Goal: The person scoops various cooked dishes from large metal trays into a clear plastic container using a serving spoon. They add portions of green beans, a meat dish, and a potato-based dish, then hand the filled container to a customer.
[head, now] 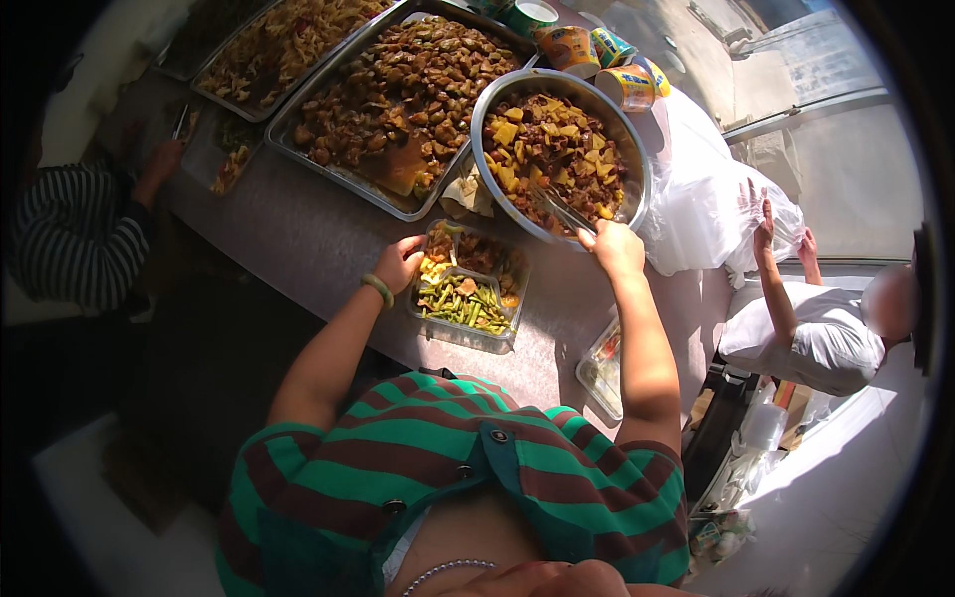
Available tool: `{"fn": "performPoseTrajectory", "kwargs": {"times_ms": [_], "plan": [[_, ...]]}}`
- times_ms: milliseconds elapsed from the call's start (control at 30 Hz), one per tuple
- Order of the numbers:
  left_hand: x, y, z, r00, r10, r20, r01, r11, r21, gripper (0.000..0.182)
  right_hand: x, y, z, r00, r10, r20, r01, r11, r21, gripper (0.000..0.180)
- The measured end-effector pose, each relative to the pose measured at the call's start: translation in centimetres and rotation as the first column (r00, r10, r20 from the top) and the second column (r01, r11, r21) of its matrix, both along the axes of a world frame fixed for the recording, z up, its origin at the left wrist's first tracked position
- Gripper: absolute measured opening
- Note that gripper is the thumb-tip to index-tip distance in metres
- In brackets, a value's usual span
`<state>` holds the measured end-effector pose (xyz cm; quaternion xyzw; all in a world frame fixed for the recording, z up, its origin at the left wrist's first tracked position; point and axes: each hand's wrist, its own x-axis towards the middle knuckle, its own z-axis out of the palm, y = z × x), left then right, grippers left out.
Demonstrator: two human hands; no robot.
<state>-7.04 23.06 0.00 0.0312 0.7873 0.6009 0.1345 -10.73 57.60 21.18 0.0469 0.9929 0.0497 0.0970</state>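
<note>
My right hand [618, 250] is closed around metal serving tongs [565, 210], whose tips reach into a round steel bowl [639, 149] of meat and yellow chunks like potato. With my left hand [399, 267] I grip the upper left edge of a clear plastic compartment food container [501, 342]. Green bean pieces [462, 302] fill its near compartment; meat and other cooked food lie in the far ones. Beyond the container, to the left of the bowl, is a large rectangular steel tray [358, 179] of meat in brown sauce.
Another steel tray [257, 113] stands at upper left, near a person in striped sleeves [97, 224]. Paper cups [571, 51] lie behind the bowl. At right, a person in white [806, 328] handles a plastic bag [694, 194]. A lidded container [600, 369] sits beside my right forearm.
</note>
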Motion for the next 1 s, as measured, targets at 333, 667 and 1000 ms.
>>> {"fn": "performPoseTrajectory", "kwargs": {"times_ms": [333,667,1000], "plan": [[0.2,0.2,0.5,1.000,0.026,-0.008,-0.025,0.998,0.049,0.035,3.5,0.5,3.2,0.989,-0.146,-0.030,0.123,0.912,-0.390,0.032],[0.1,0.4,0.9,1.000,-0.009,0.011,0.009,0.999,0.034,0.035,8.4,-5.6,-1.5,0.982,0.142,0.124,-0.112,0.968,-0.226,0.032],[0.0,0.1,-0.7,0.999,0.008,0.046,-0.015,0.989,0.144,0.036,9.2,-6.1,-2.7,0.979,0.200,0.037,-0.194,0.973,-0.123,0.031]]}}
